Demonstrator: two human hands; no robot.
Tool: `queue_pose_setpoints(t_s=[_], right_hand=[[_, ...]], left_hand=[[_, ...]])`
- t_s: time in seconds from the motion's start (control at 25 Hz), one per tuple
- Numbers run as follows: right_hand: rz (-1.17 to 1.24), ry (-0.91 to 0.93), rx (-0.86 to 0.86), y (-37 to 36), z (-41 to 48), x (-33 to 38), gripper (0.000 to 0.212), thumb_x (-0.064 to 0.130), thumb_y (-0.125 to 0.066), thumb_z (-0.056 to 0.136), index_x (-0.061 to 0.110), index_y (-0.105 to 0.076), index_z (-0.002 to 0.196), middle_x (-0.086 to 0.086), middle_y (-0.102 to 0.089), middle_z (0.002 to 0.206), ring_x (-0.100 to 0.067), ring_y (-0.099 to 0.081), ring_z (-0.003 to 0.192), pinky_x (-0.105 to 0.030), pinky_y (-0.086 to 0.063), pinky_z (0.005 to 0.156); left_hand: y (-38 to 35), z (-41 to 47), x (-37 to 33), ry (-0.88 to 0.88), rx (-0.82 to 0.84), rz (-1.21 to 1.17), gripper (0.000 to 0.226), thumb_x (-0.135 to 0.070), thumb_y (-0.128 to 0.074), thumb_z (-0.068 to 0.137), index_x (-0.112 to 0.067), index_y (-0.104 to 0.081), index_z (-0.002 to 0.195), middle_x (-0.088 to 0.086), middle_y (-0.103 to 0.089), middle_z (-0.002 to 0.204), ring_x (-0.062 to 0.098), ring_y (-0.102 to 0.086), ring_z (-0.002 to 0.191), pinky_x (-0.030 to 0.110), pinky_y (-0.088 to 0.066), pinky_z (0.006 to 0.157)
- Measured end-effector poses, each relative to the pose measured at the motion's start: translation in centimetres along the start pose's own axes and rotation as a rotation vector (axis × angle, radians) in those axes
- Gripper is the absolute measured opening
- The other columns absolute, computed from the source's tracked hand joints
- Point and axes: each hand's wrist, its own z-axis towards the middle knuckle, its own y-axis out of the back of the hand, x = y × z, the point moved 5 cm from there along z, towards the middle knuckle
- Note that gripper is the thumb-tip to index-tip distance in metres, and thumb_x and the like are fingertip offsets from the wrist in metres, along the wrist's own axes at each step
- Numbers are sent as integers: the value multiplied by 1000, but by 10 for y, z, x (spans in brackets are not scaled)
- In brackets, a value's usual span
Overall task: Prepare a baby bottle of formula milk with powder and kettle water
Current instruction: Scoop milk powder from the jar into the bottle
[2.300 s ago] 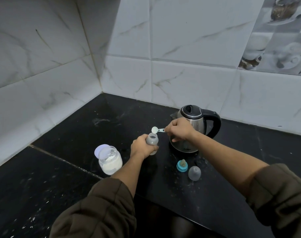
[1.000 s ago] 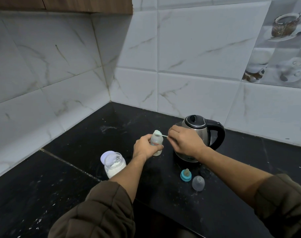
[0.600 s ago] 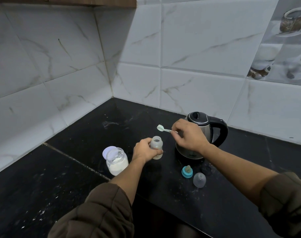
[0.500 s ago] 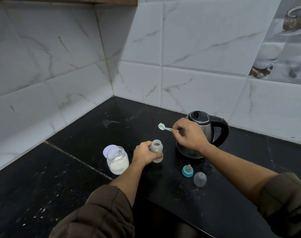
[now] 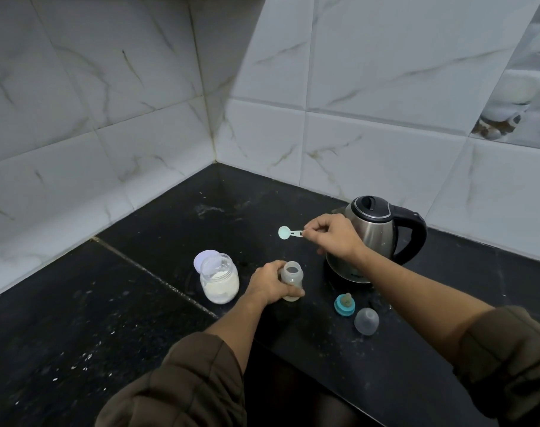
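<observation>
This is a home kitchen corner: a black speckled stone countertop (image 5: 133,309), white marble-look wall tiles (image 5: 370,72) with a picture tile (image 5: 518,97) among them, and a steel electric kettle (image 5: 374,241) near the wall.

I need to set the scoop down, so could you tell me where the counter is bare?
Bare counter lies behind the powder jar toward the tiled corner, and left of it. Crowded between bottle, kettle, nipple ring and clear cap.

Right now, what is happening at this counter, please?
A person is making up formula. The left hand grips the open baby bottle on the black counter. The right hand pinches a small scoop by its handle, in the air beyond the bottle. The open powder jar stands left of the bottle; the kettle, teat ring and clear cap stand to its right.
</observation>
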Motion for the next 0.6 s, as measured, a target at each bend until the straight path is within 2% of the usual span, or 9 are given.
queue_pose_setpoints(t_s=[0.08, 0.16, 0.24, 0.36, 0.52, 0.6], right_hand=[[42, -15, -28, 5, 7, 3, 10, 16, -78, 87, 17, -80, 77, -7, -76, 79, -21, -69, 65, -49, -66, 71], [126, -20, -72, 9, 15, 9, 10, 20, -79, 83, 19, -80, 74, -7, -79, 87, -24, -71, 69, -54, -66, 71], [204, -17, -122, 11, 24, 19, 9, 26, -78, 79, 20, -80, 73, -10, -79, 90, -23, -69, 67, -57, -65, 73], [233, 7, -135, 1, 35, 42, 10, 20, -76, 85, 19, -79, 75, -14, -78, 93, -21, -66, 65, -55, -63, 73], [168, 64, -19, -38, 37, 80, 11, 21, -75, 85, 21, -80, 75, -2, -78, 93, -31, -74, 75, -52, -65, 74], [72, 110, 86, -64, 34, 99, 12, 19, -75, 86, 19, -81, 75, 3, -76, 91, -31, -74, 75, -47, -65, 75]], left_hand=[[5, -2, -3, -21, 45, 52, 124, -55, -96, 45, -22, -46, 154, -5, -61, 145, 15, -55, 134, 38, -43, 115], [20, -3, -11, -56, 71, 116, 132, -51, -97, 50, -17, -34, 161, -3, -49, 158, 17, -46, 145, 35, -37, 120], [47, -2, -23, -72, 40, 183, 116, -35, -95, 65, -16, -34, 162, -3, -48, 158, 17, -47, 144, 33, -36, 120], [99, 1, -38, -89, -69, 161, 84, -8, -81, 78, -16, -47, 154, -5, -63, 144, 14, -58, 132, 33, -43, 115], [172, -15, -34, -62, -238, 148, 58, 1, -69, 81, -16, -64, 136, -6, -75, 120, 12, -67, 115, 29, -50, 105], [207, -26, -18, 3, -400, 144, 46, 0, -63, 82, -19, -70, 124, -7, -76, 107, 14, -68, 109, 33, -52, 103]])
